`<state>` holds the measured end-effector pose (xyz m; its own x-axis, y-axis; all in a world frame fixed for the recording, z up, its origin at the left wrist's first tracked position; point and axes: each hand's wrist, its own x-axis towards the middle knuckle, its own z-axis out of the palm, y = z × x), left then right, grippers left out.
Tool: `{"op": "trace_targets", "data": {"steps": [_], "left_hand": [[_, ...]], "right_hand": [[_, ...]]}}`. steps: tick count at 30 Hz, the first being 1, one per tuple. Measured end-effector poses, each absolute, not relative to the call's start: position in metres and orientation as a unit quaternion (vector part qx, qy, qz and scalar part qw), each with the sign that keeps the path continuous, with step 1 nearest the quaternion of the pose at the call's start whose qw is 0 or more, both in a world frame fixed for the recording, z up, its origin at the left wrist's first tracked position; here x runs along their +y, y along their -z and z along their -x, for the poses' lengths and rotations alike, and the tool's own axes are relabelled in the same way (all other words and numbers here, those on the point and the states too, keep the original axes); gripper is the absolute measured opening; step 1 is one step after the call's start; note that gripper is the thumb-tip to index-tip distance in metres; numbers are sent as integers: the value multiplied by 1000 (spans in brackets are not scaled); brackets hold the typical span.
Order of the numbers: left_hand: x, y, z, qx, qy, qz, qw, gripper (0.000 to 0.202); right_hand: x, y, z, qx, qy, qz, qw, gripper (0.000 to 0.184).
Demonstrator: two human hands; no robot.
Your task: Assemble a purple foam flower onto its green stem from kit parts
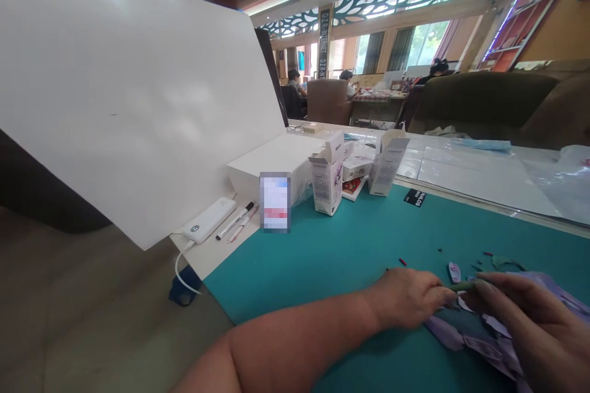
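Observation:
My left hand (408, 298) rests on the teal cutting mat (350, 245) at the lower right, fingers pinched on the end of a thin green stem-like piece (463, 286). Facing it, my right hand (530, 325) has its fingers closed on the other end of the same piece. Beneath both hands lie pale purple paper pieces (465, 334). A small purple petal-shaped scrap (454, 271) and tiny red and green bits (402, 261) are scattered on the mat just beyond my hands.
A large white board (129, 98) leans at the left over a white box (271, 163). Near it are a white power bank (208, 220) with cable, pens (236, 221), and small opened cartons (328, 178). People sit at far tables (378, 98).

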<state>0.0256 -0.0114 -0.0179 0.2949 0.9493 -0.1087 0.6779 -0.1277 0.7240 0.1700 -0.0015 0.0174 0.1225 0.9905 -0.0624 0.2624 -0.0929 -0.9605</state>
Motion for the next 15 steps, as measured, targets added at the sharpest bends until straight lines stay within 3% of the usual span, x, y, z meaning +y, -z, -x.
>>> {"op": "trace_targets", "data": {"steps": [9, 15], "left_hand": [[-20, 18, -27, 537, -132, -774, 307, 39], [-25, 19, -31, 533, -121, -798, 253, 34]], "right_hand": [[9, -8, -182, -618, -402, 555, 386, 26], [9, 2, -181, -697, -325, 536, 349, 32]]}}
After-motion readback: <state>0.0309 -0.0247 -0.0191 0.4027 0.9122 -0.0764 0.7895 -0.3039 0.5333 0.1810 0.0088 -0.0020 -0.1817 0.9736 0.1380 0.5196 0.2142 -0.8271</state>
